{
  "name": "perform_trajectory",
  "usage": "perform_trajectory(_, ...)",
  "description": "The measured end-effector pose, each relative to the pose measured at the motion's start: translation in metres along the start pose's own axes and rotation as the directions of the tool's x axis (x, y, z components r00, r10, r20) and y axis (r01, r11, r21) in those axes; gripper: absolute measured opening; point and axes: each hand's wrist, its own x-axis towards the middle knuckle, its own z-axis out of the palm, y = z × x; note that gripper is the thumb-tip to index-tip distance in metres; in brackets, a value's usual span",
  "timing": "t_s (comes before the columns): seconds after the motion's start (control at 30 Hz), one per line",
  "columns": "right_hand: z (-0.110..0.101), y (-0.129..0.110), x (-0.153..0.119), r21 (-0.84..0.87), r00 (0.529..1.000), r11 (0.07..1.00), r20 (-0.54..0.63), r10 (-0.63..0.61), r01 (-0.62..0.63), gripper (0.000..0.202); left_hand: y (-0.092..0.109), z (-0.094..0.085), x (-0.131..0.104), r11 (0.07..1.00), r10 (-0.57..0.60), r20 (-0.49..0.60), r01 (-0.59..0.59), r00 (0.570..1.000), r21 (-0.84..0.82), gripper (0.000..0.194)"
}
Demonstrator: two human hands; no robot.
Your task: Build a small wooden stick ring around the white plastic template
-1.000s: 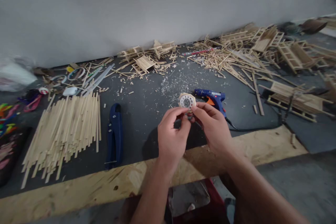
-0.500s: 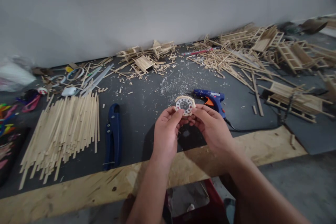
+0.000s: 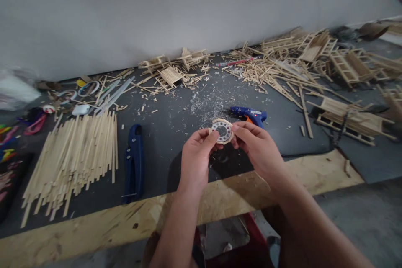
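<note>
A small white ring (image 3: 223, 137) with a circle of dark round dots and pale wood pieces along its edge is held up over the table. My left hand (image 3: 197, 157) pinches its left side, thumb on the face and fingers curled behind. At the right rim, the thumb and fingers of my right hand (image 3: 259, 146) are closed on the edge. Just beyond the right hand lies a blue hot glue gun (image 3: 251, 114) with an orange trigger and a small red light. The undersides of the ring and fingertips are hidden.
Left of my hands lie a blue hand cutter (image 3: 135, 163) and a stack of thin wooden sticks (image 3: 75, 155). Small stick-built pieces (image 3: 171, 76) and a heap of cut sticks (image 3: 264, 71) spread along the wall. A cable runs right beside the table's wooden front edge (image 3: 94, 222).
The ring has turned and tilted slightly in my fingers. My right hand has shifted its grip along the rim and now covers more of the glue gun's handle.
</note>
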Motion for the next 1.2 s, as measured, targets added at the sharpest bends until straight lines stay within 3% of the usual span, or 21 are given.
perform_trajectory(0.73, -0.0038, -0.0030, 0.0008, -0.106, 0.999, 0.994, 0.033, 0.003, 0.001, 0.021, 0.0038, -0.0034, 0.0014, 0.994, 0.008, -0.020, -0.006, 1.000, 0.106, 0.023)
perform_trajectory(0.93, -0.0036, -0.0040, 0.0002, -0.065, 0.999, 0.998, 0.031, 0.011, -0.009, 0.021, 0.0065, -0.0047, -0.0001, 0.997, -0.003, 0.031, 0.001, 1.000, 0.081, 0.023)
perform_trajectory(1.2, -0.0026, -0.0057, 0.0001, -0.023, 0.999, 1.000, 0.032, 0.014, -0.013, 0.019, 0.0072, -0.0056, -0.0002, 0.998, 0.008, -0.010, -0.008, 1.000, 0.055, 0.021)
